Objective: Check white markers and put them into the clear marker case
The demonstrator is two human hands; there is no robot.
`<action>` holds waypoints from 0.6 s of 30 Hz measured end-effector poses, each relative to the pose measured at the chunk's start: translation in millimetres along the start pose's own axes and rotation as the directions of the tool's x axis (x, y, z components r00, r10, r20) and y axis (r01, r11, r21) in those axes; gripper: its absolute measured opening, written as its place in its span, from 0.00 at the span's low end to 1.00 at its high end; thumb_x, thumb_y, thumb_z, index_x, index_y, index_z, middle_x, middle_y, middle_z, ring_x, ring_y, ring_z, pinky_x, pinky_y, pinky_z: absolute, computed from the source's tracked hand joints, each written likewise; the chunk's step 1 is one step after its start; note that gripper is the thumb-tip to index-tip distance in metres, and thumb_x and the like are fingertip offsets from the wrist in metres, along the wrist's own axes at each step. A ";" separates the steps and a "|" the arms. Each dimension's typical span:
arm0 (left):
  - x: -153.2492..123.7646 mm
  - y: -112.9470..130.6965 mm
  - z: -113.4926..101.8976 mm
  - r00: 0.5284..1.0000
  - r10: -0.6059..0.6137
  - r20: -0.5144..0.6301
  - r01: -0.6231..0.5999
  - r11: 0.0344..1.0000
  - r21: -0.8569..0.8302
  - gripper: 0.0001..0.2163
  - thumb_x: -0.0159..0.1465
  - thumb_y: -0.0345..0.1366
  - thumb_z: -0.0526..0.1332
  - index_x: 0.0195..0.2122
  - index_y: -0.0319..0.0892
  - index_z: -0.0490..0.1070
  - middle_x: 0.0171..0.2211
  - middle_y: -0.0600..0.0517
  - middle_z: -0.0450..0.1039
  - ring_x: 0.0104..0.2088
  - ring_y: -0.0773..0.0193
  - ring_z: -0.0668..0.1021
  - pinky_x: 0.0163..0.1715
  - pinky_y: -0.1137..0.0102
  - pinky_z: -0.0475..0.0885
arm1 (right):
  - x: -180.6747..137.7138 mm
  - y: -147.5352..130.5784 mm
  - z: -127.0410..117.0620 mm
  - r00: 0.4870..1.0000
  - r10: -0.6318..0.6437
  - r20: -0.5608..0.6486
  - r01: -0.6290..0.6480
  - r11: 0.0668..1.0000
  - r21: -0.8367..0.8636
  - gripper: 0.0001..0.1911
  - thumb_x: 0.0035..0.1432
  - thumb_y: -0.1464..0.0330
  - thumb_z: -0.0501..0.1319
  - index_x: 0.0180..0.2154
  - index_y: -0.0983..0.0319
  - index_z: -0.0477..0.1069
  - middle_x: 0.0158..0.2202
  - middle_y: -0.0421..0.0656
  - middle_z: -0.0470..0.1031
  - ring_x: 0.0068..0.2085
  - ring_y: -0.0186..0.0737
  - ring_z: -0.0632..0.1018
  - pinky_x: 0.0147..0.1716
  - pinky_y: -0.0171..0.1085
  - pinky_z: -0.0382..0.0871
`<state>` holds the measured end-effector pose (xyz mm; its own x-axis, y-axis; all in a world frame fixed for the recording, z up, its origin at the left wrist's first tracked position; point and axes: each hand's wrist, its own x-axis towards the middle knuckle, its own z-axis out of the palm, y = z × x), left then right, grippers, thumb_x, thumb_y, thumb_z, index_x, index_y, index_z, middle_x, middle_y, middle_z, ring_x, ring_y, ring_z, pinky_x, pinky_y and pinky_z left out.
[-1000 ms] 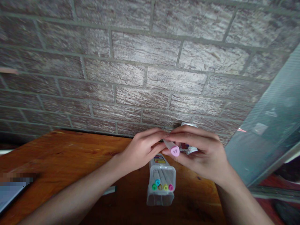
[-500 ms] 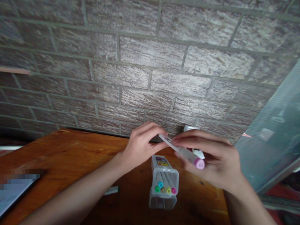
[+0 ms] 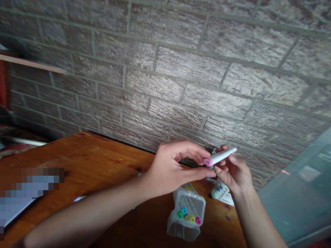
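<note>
A white marker with a pink end cap [image 3: 219,157] is held in the air between both hands, above the far edge of a wooden table [image 3: 85,162]. My left hand [image 3: 176,168] pinches its pink end with thumb and fingers. My right hand [image 3: 234,172] grips the white barrel from the right. Below the hands a clear plastic marker case [image 3: 187,212] lies on the table, its open end toward me, showing several markers with green, blue, yellow and pink caps.
A brick-pattern wall [image 3: 181,69] rises just behind the table. A white printed packet [image 3: 222,193] lies beside the case under my right hand. A pale glass panel [image 3: 297,193] stands at the right. Papers [image 3: 15,203] lie at the table's left edge.
The marker has been turned round: its pink end now points left into my left hand's fingers, and the barrel points up and right. The view has shifted left.
</note>
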<state>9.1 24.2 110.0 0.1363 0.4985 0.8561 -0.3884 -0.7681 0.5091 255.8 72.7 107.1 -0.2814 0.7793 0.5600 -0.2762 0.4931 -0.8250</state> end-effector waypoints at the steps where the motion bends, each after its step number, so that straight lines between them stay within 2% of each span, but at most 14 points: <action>1: -0.2 2.6 0.4 1.000 0.022 -0.002 -0.022 1.000 0.002 0.13 0.57 0.25 0.78 0.42 0.37 0.82 0.37 0.47 0.85 0.38 0.63 0.86 0.42 0.69 0.85 | -0.3 2.5 -0.1 1.000 0.013 0.005 -0.013 1.000 0.027 0.08 0.58 0.61 0.74 0.40 0.53 0.84 0.30 0.37 0.83 0.21 0.31 0.78 0.18 0.28 0.75; 4: 1.6 5.3 -1.4 0.999 0.032 0.004 -0.032 0.999 0.015 0.11 0.57 0.24 0.78 0.41 0.37 0.82 0.37 0.47 0.84 0.36 0.64 0.86 0.40 0.70 0.85 | -1.7 2.9 0.8 0.999 0.016 0.037 -0.018 0.998 0.061 0.09 0.59 0.61 0.73 0.43 0.51 0.84 0.30 0.36 0.83 0.21 0.30 0.77 0.21 0.28 0.76; 6: 3.4 1.2 -4.3 1.000 0.014 0.017 -0.015 0.998 0.057 0.11 0.58 0.25 0.77 0.41 0.37 0.82 0.36 0.48 0.84 0.36 0.64 0.86 0.40 0.71 0.84 | -2.7 -2.1 0.7 0.999 -0.019 0.049 0.017 0.999 0.036 0.09 0.60 0.62 0.73 0.44 0.49 0.84 0.34 0.36 0.85 0.22 0.30 0.78 0.21 0.29 0.77; 9: 4.9 -13.1 -9.5 0.998 -0.030 0.047 0.021 0.985 0.173 0.08 0.60 0.25 0.75 0.41 0.38 0.82 0.37 0.48 0.85 0.35 0.65 0.85 0.38 0.72 0.83 | -7.0 -15.5 -2.1 0.996 -0.087 0.037 0.089 0.994 -0.061 0.10 0.61 0.64 0.74 0.45 0.47 0.84 0.42 0.38 0.88 0.25 0.31 0.80 0.24 0.32 0.80; 12: 4.0 -27.9 -13.4 0.996 -0.056 0.064 0.038 0.967 0.254 0.09 0.61 0.24 0.73 0.41 0.39 0.82 0.37 0.49 0.85 0.35 0.65 0.86 0.38 0.72 0.83 | -14.9 -31.5 -4.5 0.993 -0.103 0.050 0.110 0.981 -0.162 0.13 0.60 0.70 0.75 0.46 0.49 0.85 0.46 0.41 0.88 0.29 0.33 0.84 0.28 0.32 0.83; 15: 1.9 -31.1 -13.7 0.995 0.042 0.087 -0.072 0.923 0.378 0.06 0.62 0.26 0.73 0.39 0.40 0.82 0.36 0.50 0.84 0.34 0.66 0.84 0.36 0.72 0.81 | -21.0 -42.7 -2.9 0.991 -0.104 0.084 0.117 0.980 -0.160 0.14 0.58 0.72 0.76 0.46 0.52 0.85 0.46 0.44 0.88 0.31 0.36 0.86 0.29 0.32 0.84; 18: 0.3 -21.1 -9.7 0.970 0.204 0.130 -0.240 0.875 0.420 0.08 0.62 0.26 0.74 0.42 0.39 0.82 0.37 0.49 0.85 0.35 0.65 0.84 0.37 0.71 0.80 | -20.5 -44.1 0.7 0.996 -0.085 0.037 0.087 0.994 -0.070 0.13 0.56 0.69 0.79 0.44 0.53 0.86 0.43 0.43 0.89 0.29 0.34 0.85 0.28 0.30 0.84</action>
<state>8.5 44.4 98.7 0.1712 0.2752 0.9460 0.0106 -0.9607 0.2775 273.1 34.7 132.0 -0.2908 0.7196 0.6305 -0.2345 0.5853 -0.7762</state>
